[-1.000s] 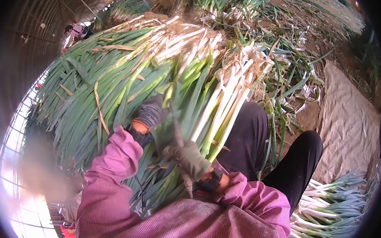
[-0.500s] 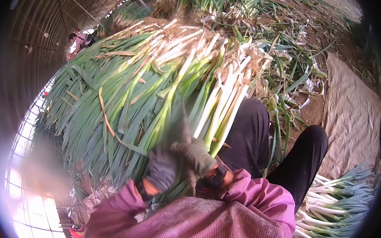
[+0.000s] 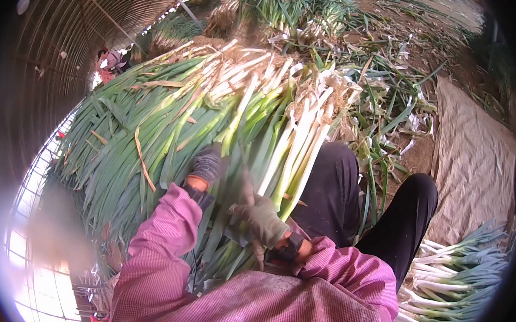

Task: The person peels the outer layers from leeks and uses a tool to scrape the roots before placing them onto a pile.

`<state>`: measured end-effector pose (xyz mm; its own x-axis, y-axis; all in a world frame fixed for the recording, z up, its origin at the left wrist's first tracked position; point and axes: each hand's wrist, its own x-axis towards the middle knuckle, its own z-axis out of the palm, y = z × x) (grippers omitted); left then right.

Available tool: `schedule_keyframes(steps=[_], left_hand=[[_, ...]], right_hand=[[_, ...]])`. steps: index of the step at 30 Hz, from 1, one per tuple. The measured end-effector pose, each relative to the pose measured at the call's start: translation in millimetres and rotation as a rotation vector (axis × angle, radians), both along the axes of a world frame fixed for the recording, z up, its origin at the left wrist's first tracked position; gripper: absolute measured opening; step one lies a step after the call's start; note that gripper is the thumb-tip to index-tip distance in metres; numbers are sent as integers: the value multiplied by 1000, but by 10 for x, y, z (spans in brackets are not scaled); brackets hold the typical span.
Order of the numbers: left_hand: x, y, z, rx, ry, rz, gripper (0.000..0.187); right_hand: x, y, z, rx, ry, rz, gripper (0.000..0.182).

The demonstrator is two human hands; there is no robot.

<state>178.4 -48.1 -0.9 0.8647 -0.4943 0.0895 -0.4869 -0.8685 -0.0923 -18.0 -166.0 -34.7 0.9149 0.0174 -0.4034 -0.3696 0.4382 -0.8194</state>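
Note:
My left hand [image 3: 209, 163], in a dark grey knitted glove, is closed at the green part of a leek [image 3: 242, 109] on the big pile [image 3: 147, 117]. My right hand [image 3: 264, 222], in a lighter, soiled glove, is closed round the lower stalks of several leeks [image 3: 302, 149]. Their white stems and roots point up and away from me. A blurred brown stick-like thing [image 3: 247, 190] runs beside the fingers of my right hand; whether they touch it I cannot tell. The leaf ends below the right hand are partly hidden.
Trimmed leeks [image 3: 446, 288] lie at the lower right, beside a brown cloth [image 3: 473, 158]. Loose leaves [image 3: 393, 104] litter the soil beyond my knees. More leeks [image 3: 281, 7] stand at the back. A person [image 3: 112, 61] is at the far left.
My left hand has moved up and to the left, away from my right hand, onto the pile. My right hand has shifted slightly down, still on the stalks. The view has tilted a little.

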Motion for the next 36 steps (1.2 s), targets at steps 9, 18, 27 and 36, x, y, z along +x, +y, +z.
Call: schedule_keyframes(steps=[9, 18, 27, 36], left_hand=[[-385, 9, 2, -200, 257, 12, 52], [-688, 169, -8, -296, 239, -2, 37], [-1354, 310, 76, -455, 367, 6, 38], [-1464, 500, -152, -554, 305, 21, 43]], right_hand=[[-18, 27, 19, 90, 0, -41, 32], [27, -24, 45, 102, 102, 34, 28], [299, -150, 145, 51, 70, -68, 34], [124, -127, 245, -58, 70, 21, 38]])
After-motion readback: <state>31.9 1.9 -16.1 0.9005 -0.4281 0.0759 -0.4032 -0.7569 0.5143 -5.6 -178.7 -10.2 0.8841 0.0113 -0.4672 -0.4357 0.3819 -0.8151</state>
